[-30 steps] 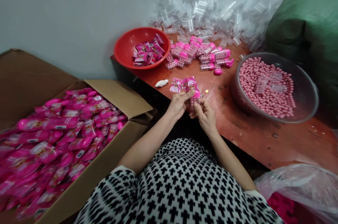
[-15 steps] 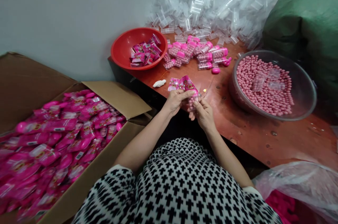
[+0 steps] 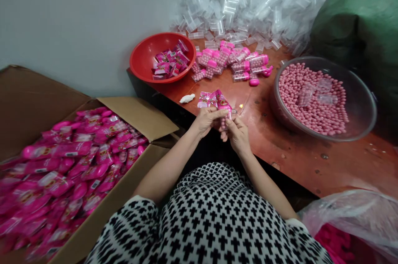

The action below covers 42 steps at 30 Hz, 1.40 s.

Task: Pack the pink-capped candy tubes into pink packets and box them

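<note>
My left hand (image 3: 207,120) and my right hand (image 3: 236,134) meet at the near edge of the red-brown table (image 3: 289,147), both closed on a small clear tube of pink candy balls (image 3: 224,115) with a pink cap. A pink printed label sleeve (image 3: 220,100) sits around the tube's top, pinched by my left fingers. Just beyond my hands lie more pink labels (image 3: 205,99) on the table.
A red bowl (image 3: 146,58) holds pink labels. Several filled pink-capped tubes (image 3: 230,64) lie beside it, before a heap of empty clear tubes (image 3: 248,2). A clear bowl of pink candy balls (image 3: 314,98) stands right. A cardboard box (image 3: 133,118) of finished pink packs sits left. A green sack (image 3: 360,27) lies far right.
My hands stay together on the tube and shift slightly; the label sleeve has slid a little lower over the tube. The view drifted slightly.
</note>
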{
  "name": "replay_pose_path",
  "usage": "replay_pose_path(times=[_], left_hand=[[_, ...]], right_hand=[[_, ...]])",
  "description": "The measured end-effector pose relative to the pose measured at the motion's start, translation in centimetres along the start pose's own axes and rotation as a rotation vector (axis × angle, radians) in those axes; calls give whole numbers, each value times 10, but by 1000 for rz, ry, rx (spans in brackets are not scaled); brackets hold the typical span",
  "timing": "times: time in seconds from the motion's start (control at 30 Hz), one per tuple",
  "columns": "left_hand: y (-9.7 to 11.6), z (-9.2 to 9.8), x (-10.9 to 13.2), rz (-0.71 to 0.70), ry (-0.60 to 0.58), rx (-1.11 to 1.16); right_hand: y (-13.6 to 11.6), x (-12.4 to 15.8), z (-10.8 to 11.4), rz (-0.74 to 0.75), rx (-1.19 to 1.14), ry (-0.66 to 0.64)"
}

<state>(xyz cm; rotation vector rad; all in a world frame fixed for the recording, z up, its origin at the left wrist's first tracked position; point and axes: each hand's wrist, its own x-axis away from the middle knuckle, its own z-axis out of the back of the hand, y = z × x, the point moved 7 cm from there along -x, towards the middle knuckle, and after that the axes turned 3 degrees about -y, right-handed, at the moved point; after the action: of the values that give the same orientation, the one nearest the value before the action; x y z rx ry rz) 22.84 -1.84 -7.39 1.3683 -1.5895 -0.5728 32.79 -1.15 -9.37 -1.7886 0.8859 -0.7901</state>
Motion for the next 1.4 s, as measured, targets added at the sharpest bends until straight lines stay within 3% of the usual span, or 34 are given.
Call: replay_pose_path(times=[0.27,0.37,0.67,0.97,1.23,1.4], left_hand=[[0,-2,-2,-45,112,148],[0,0,-4,-62,142,152],[-2,-2,-4,-26,84,22],[-16,-6,8,-88,193,103],[-7,6,12,-145,226,260],[0,11,15,-138,223,311]], right_hand=[[-14,6,10,170,426,131],[-17,6,10,195,484,139],[1,-2,1,7,-30,59],[1,-1,5,64,0,158],[-3,4,0,2,-106,6],[-6,9,4,2,-51,144]])
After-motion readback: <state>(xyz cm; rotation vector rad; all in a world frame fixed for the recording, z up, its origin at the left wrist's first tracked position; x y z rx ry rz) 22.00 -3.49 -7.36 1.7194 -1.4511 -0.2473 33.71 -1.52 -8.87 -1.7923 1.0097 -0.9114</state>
